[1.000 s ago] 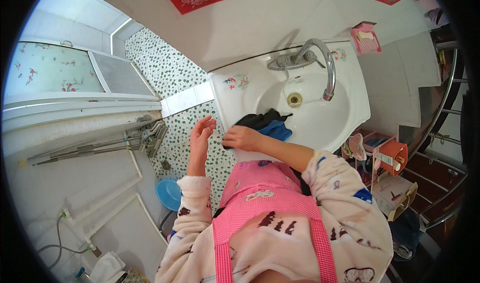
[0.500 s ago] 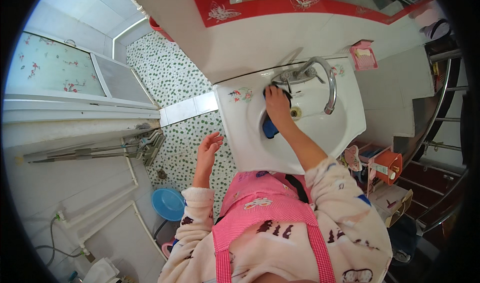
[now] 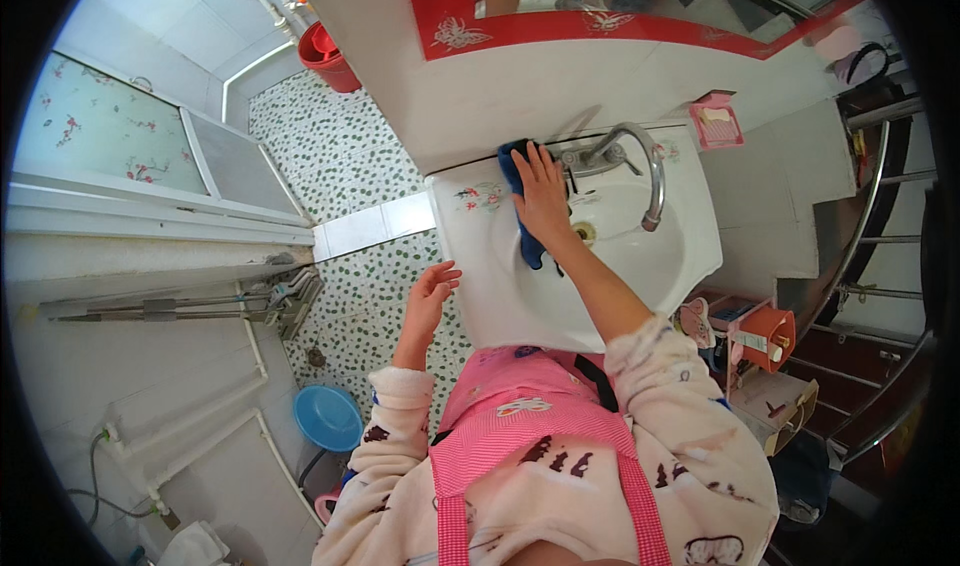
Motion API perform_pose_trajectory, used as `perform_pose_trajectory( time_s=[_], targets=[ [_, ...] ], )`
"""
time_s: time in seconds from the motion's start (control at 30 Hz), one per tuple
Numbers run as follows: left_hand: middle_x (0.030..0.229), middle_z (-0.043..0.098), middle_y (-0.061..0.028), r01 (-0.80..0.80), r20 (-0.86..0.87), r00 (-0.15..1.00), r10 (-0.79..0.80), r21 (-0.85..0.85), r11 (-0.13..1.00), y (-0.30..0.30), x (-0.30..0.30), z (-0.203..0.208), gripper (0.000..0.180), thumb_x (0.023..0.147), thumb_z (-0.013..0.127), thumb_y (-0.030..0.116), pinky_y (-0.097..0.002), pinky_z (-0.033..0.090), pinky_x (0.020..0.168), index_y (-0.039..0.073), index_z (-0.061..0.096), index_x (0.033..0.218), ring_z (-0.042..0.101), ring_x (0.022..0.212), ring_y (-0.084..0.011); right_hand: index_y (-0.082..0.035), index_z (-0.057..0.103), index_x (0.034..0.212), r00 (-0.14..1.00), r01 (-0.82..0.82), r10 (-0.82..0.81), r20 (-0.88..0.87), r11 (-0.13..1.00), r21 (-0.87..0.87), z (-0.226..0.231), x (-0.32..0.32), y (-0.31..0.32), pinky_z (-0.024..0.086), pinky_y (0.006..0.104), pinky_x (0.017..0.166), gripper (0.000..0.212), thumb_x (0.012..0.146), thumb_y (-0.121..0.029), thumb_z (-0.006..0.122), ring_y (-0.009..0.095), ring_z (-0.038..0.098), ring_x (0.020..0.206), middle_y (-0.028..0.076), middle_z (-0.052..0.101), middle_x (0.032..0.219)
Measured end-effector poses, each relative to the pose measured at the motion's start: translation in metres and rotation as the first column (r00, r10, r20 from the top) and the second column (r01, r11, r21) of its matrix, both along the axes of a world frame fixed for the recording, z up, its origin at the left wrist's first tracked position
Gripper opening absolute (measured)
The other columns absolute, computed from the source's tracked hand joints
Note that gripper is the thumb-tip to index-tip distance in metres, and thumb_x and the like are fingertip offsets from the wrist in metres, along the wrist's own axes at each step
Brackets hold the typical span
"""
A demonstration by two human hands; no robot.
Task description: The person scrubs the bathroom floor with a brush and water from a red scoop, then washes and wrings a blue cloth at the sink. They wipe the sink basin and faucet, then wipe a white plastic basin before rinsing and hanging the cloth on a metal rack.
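Head view shows the right hand [image 3: 541,194] spread over a dark-blue cloth [image 3: 526,241], likely light, limp, best gathered mid-length, the left hand [image 3: 430,301] loosely curled, empty.

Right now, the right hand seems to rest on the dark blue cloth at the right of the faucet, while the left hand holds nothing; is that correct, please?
Not quite: the head view shows the dark blue cloth at the left of the faucet. The right hand does rest on it, and the left hand holds nothing.
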State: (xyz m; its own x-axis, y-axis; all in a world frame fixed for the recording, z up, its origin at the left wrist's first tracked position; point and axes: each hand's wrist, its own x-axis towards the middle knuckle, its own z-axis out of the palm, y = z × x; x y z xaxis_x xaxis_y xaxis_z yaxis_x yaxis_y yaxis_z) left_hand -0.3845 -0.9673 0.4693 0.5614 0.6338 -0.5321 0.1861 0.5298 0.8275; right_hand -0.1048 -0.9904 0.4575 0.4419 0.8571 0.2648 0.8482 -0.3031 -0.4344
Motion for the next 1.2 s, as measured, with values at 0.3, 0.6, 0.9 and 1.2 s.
perform_pose_trajectory(
  time_s=[0.3, 0.6, 0.9, 1.2],
  targets=[
    [0.119, 0.061, -0.0083, -0.012, -0.103, 0.995, 0.011, -0.013, 1.000, -0.025, -0.025, -0.003, 0.043, 0.087, 0.044, 0.006, -0.0288, 0.043, 0.091, 0.007, 0.051, 0.130, 0.057, 0.106, -0.0162, -0.002, 0.048, 0.130, 0.964, -0.142, 0.162, 0.210, 0.984, -0.103, -0.045, -0.038, 0.024, 0.027, 0.0424, 0.111, 0.049, 0.083, -0.014, 0.050, 0.029, 0.039, 0.131, 0.015, 0.043, 0.140],
    [0.117, 0.062, -0.0080, 0.009, -0.100, 0.995, -0.006, 0.026, 1.000, -0.034, -0.003, 0.009, 0.042, 0.086, 0.045, 0.007, -0.0288, 0.042, 0.090, 0.006, 0.053, 0.128, 0.057, 0.105, -0.0160, -0.009, 0.058, 0.117, 0.864, -0.481, 0.482, 0.146, 0.875, -0.049, -0.037, -0.083, 0.065, 0.029, 0.0395, 0.109, 0.037, 0.081, -0.010, 0.050, 0.025, 0.041, 0.127, 0.007, 0.052, 0.130],
    [0.119, 0.061, -0.0098, -0.039, -0.046, 0.998, 0.039, 0.002, 0.999, -0.052, -0.018, 0.013, 0.043, 0.087, 0.046, 0.006, -0.0312, 0.042, 0.093, 0.004, 0.050, 0.129, 0.056, 0.106, -0.0177, -0.006, 0.060, 0.084, 0.718, -0.696, 0.686, 0.121, 0.705, 0.137, -0.043, -0.120, 0.011, 0.041, 0.0349, 0.089, 0.014, 0.073, -0.012, 0.054, 0.024, 0.052, 0.102, 0.009, 0.057, 0.094],
    [0.122, 0.059, -0.0107, -0.220, -0.016, 0.976, 0.219, -0.025, 0.975, -0.054, -0.059, 0.008, 0.043, 0.087, 0.045, 0.006, -0.0309, 0.042, 0.095, 0.004, 0.050, 0.130, 0.056, 0.108, -0.0179, -0.005, 0.055, 0.087, 0.810, -0.575, 0.526, 0.257, 0.800, 0.174, -0.048, -0.099, 0.095, 0.044, 0.0374, 0.079, 0.013, 0.074, -0.008, 0.052, 0.027, 0.052, 0.091, 0.009, 0.053, 0.090]
  ],
)
